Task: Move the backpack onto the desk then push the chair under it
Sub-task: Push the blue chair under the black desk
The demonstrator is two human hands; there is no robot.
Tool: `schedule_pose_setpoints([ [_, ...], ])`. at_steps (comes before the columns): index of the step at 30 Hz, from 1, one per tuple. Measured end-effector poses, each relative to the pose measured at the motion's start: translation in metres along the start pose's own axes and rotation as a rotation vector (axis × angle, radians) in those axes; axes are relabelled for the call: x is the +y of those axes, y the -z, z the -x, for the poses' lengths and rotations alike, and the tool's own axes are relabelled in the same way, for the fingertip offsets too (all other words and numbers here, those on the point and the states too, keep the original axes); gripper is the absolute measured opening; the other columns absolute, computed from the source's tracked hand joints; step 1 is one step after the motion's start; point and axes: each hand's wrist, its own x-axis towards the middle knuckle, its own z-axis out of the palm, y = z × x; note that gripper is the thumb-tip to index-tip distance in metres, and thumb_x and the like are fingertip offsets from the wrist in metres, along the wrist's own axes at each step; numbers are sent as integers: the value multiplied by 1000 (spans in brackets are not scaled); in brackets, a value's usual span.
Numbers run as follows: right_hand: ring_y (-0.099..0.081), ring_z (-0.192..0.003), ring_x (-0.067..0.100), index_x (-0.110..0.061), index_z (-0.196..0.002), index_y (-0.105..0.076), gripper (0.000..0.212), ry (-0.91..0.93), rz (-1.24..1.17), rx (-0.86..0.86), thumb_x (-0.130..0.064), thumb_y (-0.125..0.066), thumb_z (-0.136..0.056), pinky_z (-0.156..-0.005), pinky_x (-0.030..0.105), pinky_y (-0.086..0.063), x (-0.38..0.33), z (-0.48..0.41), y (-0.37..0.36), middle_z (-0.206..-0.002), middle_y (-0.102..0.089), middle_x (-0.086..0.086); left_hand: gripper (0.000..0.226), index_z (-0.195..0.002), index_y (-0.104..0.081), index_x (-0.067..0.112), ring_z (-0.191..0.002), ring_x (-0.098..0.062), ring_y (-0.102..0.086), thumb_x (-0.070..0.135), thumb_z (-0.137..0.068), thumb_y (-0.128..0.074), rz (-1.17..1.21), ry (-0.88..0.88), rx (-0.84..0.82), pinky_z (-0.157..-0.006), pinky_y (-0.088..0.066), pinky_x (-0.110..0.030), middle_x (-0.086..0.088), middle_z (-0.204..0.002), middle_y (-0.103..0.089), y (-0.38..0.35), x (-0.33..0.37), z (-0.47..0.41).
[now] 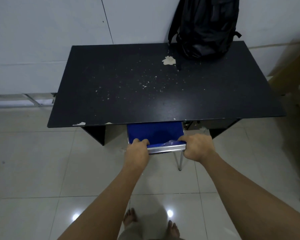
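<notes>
Our left hand [137,153] is closed over the near left corner of the chair [156,134], with the fingers curled over the top edge of the backrest so that their tips are hidden on the blue side. Our right hand [197,148] grips the near right corner in the same way; the thumb goes below the silver rail [166,149] and we cannot see its end. Between the two hands this metal rail runs along the top of the back, and a bit of clear plastic wrap [170,142] sticks up near the right hand.

Most of the chair is out of sight. The blue part goes under the near edge of the desk [128,101], and only one thin metal leg [180,160] shows on the right, standing on the pale floor tiles [42,161]. The other legs are covered by our arms or by the desk.

The black desk top is spotted with pale chips, with one larger torn patch [169,60] far right of centre. The backpack [204,26] stands on the far right corner of the desk and leans on the white wall [42,32]; its top is cut off by the frame. One strap end [178,66] lies on the desk just beside the patch.

At the right edge some light wooden furniture [291,66] is blurred and hard to name. At the bottom our bare feet [130,217] are partly cut off.
</notes>
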Motion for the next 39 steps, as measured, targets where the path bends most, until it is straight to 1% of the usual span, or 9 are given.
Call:
schedule_pose_setpoints([
  [8,-59,-88,16,-40,-120,-58,52,-21,-197,-333,-28,-59,-69,-74,33,-49,2,1,14,-103,-66,-11,48,-126,-58,25,-96,-18,-57,14,-80,-65,82,-96,-149,-81,-51,-29,-4,-111,-61,4,-6,4],
  [11,-55,-109,22,-27,-110,-68,44,-181,-732,-483,0,-55,-77,-89,35,-44,1,-8,26,-115,-62,0,60,-129,-58,30,-102,-17,-55,14,-71,-62,823,31,-371,-78,-48,-27,-6,-128,-54,26,-22,7],
  [13,-51,-114,24,-18,-110,-66,38,-230,-714,-439,3,-46,-86,-94,33,-41,-4,-14,24,-124,-58,8,62,-135,-53,33,-111,-26,-54,27,-74,-59,1183,270,-381,-85,-46,-39,-7,-135,-47,30,-31,9],
  [16,-55,-97,27,-18,-105,-63,27,-494,-361,-304,-33,-51,-86,-82,37,-47,-3,-13,10,-114,-60,9,54,-136,-45,17,-110,-32,-52,43,-90,-59,1126,660,-342,-82,-47,-51,-7,-125,-50,17,-21,15],
  [20,-57,-84,25,-15,-107,-65,45,-699,-439,-441,-51,-51,-83,-73,34,-47,-3,-4,5,-108,-64,9,25,-114,-55,1,-91,-29,-69,10,-91,-57,1372,891,-233,-55,-56,-34,-22,-115,-65,7,-4,19],
  [23,-56,-76,19,-16,-104,-66,36,-697,-484,-443,-44,-54,-85,-72,34,-53,3,1,1,-98,-63,8,18,-108,-53,-1,-95,-32,-69,2,-89,-54,1415,912,-162,-56,-55,-33,-25,-115,-64,8,-3,20],
  [28,-55,-82,21,-16,-115,-65,35,-687,-552,-455,-38,-54,-89,-55,25,-34,16,5,12,-113,-64,9,29,-117,-55,-7,-83,-28,-67,-1,-89,-56,1352,835,-127,-43,-54,-27,-25,-108,-63,12,12,10],
  [33,-46,-60,15,-14,-81,-63,26,-786,-544,-357,-39,-57,-85,-48,27,-30,8,-11,15,-74,-54,6,31,-120,-52,-9,-78,-28,-68,-2,-90,-52,1338,802,-75,-45,-55,-29,-27,-112,-63,23,5,-11],
  [39,-51,-56,18,-14,-66,-52,25,-971,-665,-105,-34,-66,-71,-45,27,-30,6,-29,8,-66,-53,3,36,-123,-50,-11,-81,-33,-68,-3,-89,-52,1318,799,-33,-54,-57,-37,-30,-113,-62,28,-4,-31],
])
